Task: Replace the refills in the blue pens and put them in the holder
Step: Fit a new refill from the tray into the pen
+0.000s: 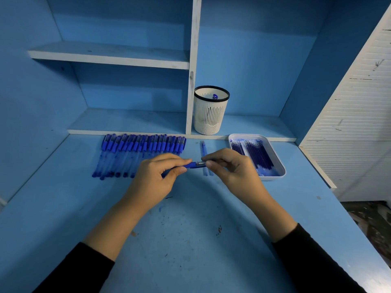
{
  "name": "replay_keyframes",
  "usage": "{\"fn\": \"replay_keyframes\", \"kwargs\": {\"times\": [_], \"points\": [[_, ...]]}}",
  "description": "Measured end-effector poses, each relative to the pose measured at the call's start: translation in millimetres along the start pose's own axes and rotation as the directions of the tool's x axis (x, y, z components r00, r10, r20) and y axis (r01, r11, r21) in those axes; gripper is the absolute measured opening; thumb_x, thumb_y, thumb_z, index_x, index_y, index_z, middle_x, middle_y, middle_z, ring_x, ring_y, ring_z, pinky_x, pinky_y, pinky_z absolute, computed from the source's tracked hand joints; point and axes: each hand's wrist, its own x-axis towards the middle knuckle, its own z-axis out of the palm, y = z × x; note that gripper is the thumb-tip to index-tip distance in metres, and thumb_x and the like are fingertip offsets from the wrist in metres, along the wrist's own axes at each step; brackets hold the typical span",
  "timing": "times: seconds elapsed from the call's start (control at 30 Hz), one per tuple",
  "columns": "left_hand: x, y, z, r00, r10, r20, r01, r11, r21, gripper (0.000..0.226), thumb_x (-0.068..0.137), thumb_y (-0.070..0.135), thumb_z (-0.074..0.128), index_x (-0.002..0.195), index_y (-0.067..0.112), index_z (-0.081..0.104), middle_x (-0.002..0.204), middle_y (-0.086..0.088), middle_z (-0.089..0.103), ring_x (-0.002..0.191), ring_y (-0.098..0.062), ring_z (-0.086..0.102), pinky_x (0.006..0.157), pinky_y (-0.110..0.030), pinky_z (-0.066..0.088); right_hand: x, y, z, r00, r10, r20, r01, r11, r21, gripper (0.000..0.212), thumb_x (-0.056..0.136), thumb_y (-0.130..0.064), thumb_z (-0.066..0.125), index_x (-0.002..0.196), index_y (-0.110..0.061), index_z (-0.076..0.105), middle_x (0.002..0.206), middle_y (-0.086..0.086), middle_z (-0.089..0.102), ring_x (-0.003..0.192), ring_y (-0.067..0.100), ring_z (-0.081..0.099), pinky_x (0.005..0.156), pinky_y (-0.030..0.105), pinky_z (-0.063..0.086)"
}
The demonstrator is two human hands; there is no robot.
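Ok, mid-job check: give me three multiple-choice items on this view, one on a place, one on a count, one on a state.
1. Where does the white holder stand?
A) on the ledge just right of the shelf divider
B) on the upper left shelf
C) on the floor

2. How many loose refills lie on the desk between the row of pens and the tray?
A) none
B) two
C) five

3. What are the hands doing?
A) both lie flat on the desk
B) the left hand and right hand hold one blue pen between them
C) one reaches into the holder

Answers:
1 A, it sits beside the white upright.
2 B, two thin sticks lie side by side there.
3 B, each hand's fingers pinch one end of the pen.
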Motion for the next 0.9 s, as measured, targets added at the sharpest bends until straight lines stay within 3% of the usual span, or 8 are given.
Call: {"fn": "replay_keyframes", "kwargs": {"times": [0.1, 0.53, 0.67, 0.73, 0.9], "points": [[2, 2, 2, 1.000, 0.025, -0.008, -0.025, 1.000, -0.012, 0.025, 0.086, 0.002, 0.069, 0.108, 0.011, 0.074, 0.089, 0.012, 0.067, 0.076, -0.002, 0.061, 0.063, -0.037, 0.053, -1, -1, 0, 0.999, -0.038, -0.007, 0.038, 0.999, -0.003, 0.012, 0.087, -0.003, 0.066, 0.095, -0.006, 0.073, 0.085, -0.001, 0.066, 0.074, 0.002, 0.061, 0.072, 0.009, 0.043], [1, -5, 3, 0.999, -0.040, 0.004, 0.040, 0.999, 0.004, 0.029, 0.084, -0.004, 0.071, 0.104, 0.016, 0.076, 0.088, 0.010, 0.071, 0.073, -0.012, 0.065, 0.062, -0.041, 0.053, 2, 10, 3, 0.998, -0.068, 0.009, 0.068, 0.995, -0.075, 0.015, 0.084, -0.004, 0.069, 0.095, -0.011, 0.076, 0.083, -0.009, 0.068, 0.077, 0.007, 0.065, 0.075, 0.019, 0.050], [5, -1, 1, 0.996, -0.093, 0.016, 0.094, 0.993, -0.067, 0.034, 0.086, -0.001, 0.070, 0.104, 0.029, 0.072, 0.090, 0.022, 0.069, 0.083, -0.003, 0.065, 0.074, -0.025, 0.055, 2, 7, 9, 0.997, -0.075, -0.036, 0.073, 0.995, -0.068, 0.013, 0.088, -0.008, 0.065, 0.097, -0.013, 0.073, 0.087, -0.002, 0.068, 0.075, 0.009, 0.064, 0.076, 0.016, 0.050], [10, 2, 1, 0.994, -0.113, -0.008, 0.111, 0.987, -0.113, 0.035, 0.086, 0.000, 0.070, 0.102, 0.031, 0.070, 0.094, 0.019, 0.071, 0.088, -0.003, 0.066, 0.079, -0.019, 0.054, 3, 0, 13, 0.992, -0.089, -0.090, 0.088, 0.996, -0.019, 0.014, 0.090, -0.010, 0.063, 0.100, -0.015, 0.070, 0.092, 0.000, 0.067, 0.081, 0.010, 0.064, 0.079, 0.016, 0.049], [17, 8, 8, 0.991, -0.121, -0.052, 0.111, 0.980, -0.163, 0.025, 0.089, 0.004, 0.067, 0.105, 0.023, 0.071, 0.100, 0.018, 0.069, 0.088, -0.002, 0.065, 0.080, -0.011, 0.048, 9, -10, 17, 0.971, -0.146, -0.192, 0.163, 0.984, 0.078, 0.026, 0.088, -0.007, 0.063, 0.113, -0.014, 0.065, 0.097, 0.003, 0.065, 0.091, 0.018, 0.064, 0.087, 0.027, 0.052]]}}
